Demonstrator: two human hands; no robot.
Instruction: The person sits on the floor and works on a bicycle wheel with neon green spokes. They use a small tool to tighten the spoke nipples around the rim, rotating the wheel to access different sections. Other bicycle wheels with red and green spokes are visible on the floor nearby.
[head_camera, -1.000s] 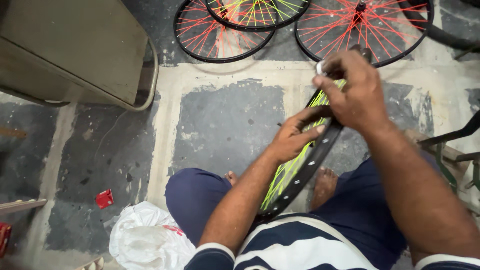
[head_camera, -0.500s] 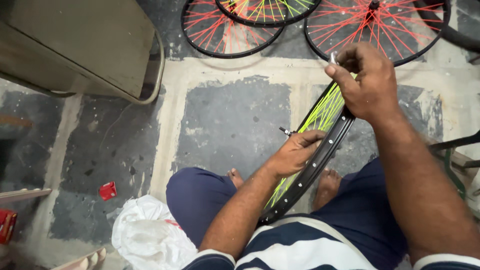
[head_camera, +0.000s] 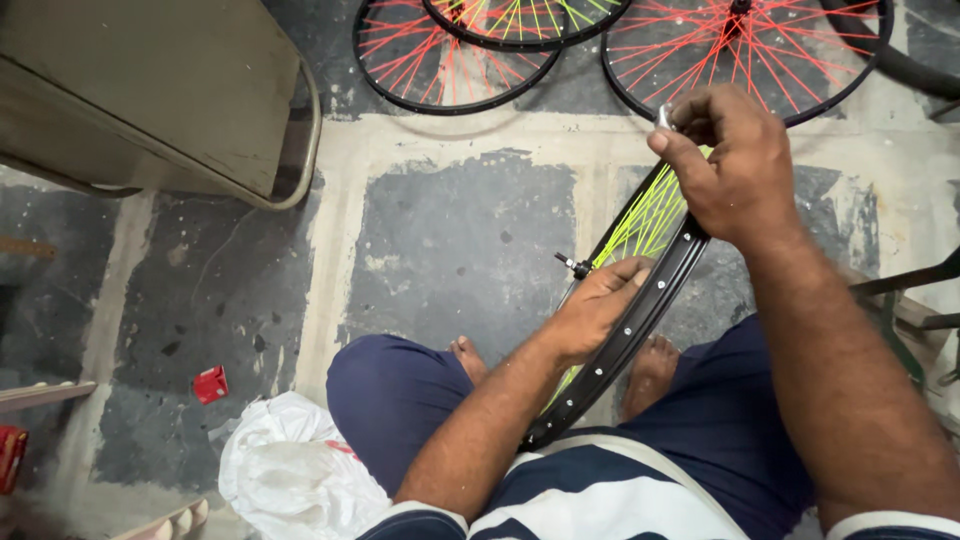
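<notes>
A black bicycle rim (head_camera: 640, 320) with neon yellow spokes (head_camera: 645, 222) stands on edge across my lap. My left hand (head_camera: 598, 305) grips the rim at its middle, just by the dark hub axle (head_camera: 572, 265). Above the rim's top, my right hand (head_camera: 735, 165) is closed on a small silver tool (head_camera: 664, 117) pinched at the fingertips. I sit cross-legged in dark blue trousers, bare feet beneath the wheel.
Black wheels with red spokes (head_camera: 445, 60) (head_camera: 745, 50) and one with yellow-green spokes (head_camera: 520, 18) lie on the floor ahead. A metal cabinet (head_camera: 150, 90) stands at upper left. A white plastic bag (head_camera: 290, 470) and a small red box (head_camera: 210, 384) lie at lower left.
My right hand has lifted slightly with the silver tool at the rim's top. The left hand has shifted its hold along the rim near the hub.
</notes>
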